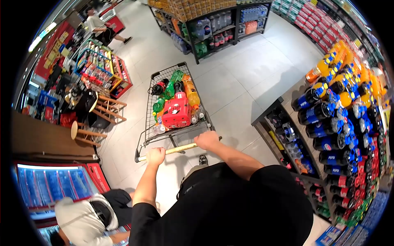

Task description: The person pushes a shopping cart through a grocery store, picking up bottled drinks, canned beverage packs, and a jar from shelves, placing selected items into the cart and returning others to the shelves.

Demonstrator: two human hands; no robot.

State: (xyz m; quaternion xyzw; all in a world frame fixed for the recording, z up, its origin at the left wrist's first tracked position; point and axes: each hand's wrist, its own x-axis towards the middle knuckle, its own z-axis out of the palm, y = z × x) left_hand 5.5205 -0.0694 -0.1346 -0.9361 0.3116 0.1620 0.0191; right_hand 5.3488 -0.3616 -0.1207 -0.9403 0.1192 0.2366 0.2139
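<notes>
Both my hands grip the pale yellow handle [177, 150] of a shopping cart [148, 107]. My left hand [156, 156] is wrapped round the handle near its left end. Toward the right end, my right hand [207, 140] is closed round the same bar. In the wire basket lie a red multipack [176, 112], green bottles [175, 78], orange drink bottles [191, 91], a dark cola bottle [160, 87] with a red label and some clear bottles [159, 129].
A shelf stacked with Pepsi bottles [320, 114] and orange drinks stands to my right. Ahead is a drinks rack [213, 33]. Wooden stools [107, 110] and a snack stand [100, 67] are at left. One person [78, 213] bends by a cooler [53, 184]; another person [98, 26] walks far left.
</notes>
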